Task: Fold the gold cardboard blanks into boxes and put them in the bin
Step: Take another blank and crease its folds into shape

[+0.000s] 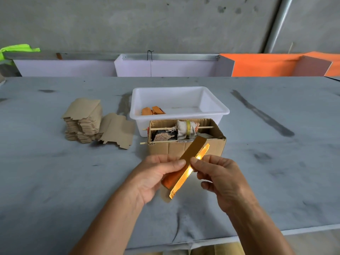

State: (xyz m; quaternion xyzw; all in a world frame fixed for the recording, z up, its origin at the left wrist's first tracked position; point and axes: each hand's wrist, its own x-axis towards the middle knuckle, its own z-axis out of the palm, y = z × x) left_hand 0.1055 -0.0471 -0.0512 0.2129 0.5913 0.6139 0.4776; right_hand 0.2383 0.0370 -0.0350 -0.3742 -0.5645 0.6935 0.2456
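I see both hands raised above the grey felt-covered table [55,181], sharing one gold cardboard blank [185,168] that is partly folded and tilted, its long edge running from lower left to upper right. My left hand [154,177] grips the lower part of it, thumb laid across the top and the other fingers curled beneath. My right hand [220,177] pinches the blank near its middle between thumb and forefinger, the remaining fingers curled loosely under the palm. One gold face catches the light and glares brightly, and an orange tint shows on the part near the left palm. Just behind the hands stands an open brown cardboard carton [185,142] with two thin wooden sticks [176,128] laid across its opening, one of them carrying a bundle of cloth [185,128]. Directly behind the carton, touching or nearly touching it, sits the white plastic bin [211,105], with two folded orange-gold boxes [152,110] lying in its near left corner. To the left of the bin is a stack of flat blanks [82,122], brown side up, with one loose blank [117,131] leaning against the stack's right side.
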